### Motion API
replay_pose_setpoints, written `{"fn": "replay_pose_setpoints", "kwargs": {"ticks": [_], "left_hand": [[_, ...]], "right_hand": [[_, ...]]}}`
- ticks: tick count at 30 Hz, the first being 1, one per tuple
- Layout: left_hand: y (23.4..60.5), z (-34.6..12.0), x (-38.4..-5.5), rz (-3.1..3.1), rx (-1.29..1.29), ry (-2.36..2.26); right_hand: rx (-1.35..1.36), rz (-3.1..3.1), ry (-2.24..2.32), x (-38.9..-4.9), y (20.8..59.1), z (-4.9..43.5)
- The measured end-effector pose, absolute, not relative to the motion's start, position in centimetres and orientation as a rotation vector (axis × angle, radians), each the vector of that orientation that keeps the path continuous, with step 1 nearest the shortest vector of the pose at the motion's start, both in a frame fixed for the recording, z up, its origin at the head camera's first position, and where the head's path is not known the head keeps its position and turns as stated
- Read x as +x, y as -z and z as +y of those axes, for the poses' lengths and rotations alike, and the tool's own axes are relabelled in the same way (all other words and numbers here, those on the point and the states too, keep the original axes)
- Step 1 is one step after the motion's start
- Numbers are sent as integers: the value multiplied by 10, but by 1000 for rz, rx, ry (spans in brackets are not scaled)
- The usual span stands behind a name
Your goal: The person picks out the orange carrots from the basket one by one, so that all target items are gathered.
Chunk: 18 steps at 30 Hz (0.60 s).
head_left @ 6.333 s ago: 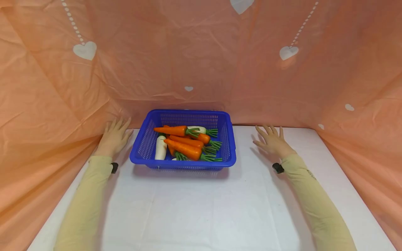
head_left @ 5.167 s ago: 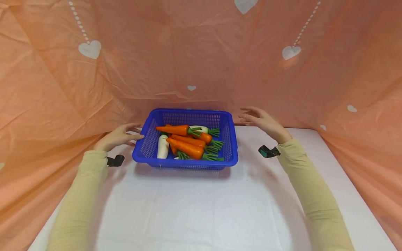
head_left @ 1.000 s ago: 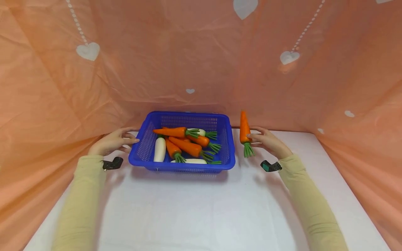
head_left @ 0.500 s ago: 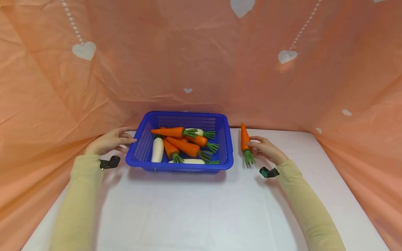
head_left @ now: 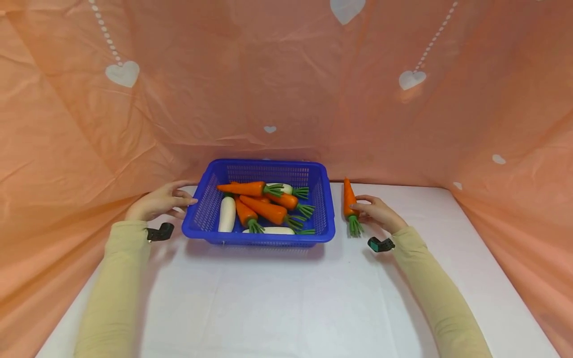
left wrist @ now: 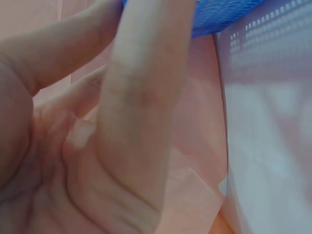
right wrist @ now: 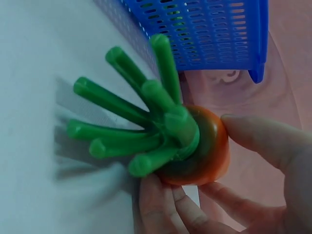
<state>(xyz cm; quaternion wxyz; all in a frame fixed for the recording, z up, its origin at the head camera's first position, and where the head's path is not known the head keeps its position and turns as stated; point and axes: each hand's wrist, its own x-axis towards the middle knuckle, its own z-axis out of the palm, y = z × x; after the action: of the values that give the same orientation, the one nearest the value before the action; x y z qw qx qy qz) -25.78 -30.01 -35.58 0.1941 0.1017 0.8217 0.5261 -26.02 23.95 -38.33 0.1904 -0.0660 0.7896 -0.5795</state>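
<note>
A blue plastic basket (head_left: 257, 237) holds several orange carrots (head_left: 273, 211) with green stems and a few white radishes (head_left: 227, 215). My left hand (head_left: 158, 201) is at the basket's left rim, its fingertips gripping the edge. In the left wrist view, the fingers (left wrist: 141, 87) run up to the blue rim, which hides their tips. To the right of the basket, my right hand (head_left: 378, 211) pinches another carrot (head_left: 349, 199) near its stem end, the tip pointing away. In the right wrist view, the thumb is on one side of its orange top (right wrist: 214, 146) and fingers are on the other.
A white cloth (head_left: 268, 298) covers the table. Behind it and along both sides hangs an orange curtain (head_left: 286, 89) with white hearts. The basket stands close to the back curtain, left of the carrot in my right hand.
Earlier both hands lay spread beside the basket; a carrot from its top is now in my right hand. Over the last second that carrot came down to the table. My left hand stays at the rim.
</note>
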Motion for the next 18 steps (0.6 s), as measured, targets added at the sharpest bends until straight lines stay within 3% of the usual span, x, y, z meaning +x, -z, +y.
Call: {"fn": "replay_pose_setpoints", "kwargs": {"ticks": [8, 18], "left_hand": [[357, -301, -260, 2315, 265, -1447], [353, -300, -260, 2305, 268, -1438]], "right_hand": [[-42, 2350, 1458, -286, 418, 250], [-36, 2431, 1333, -283, 414, 247]]}}
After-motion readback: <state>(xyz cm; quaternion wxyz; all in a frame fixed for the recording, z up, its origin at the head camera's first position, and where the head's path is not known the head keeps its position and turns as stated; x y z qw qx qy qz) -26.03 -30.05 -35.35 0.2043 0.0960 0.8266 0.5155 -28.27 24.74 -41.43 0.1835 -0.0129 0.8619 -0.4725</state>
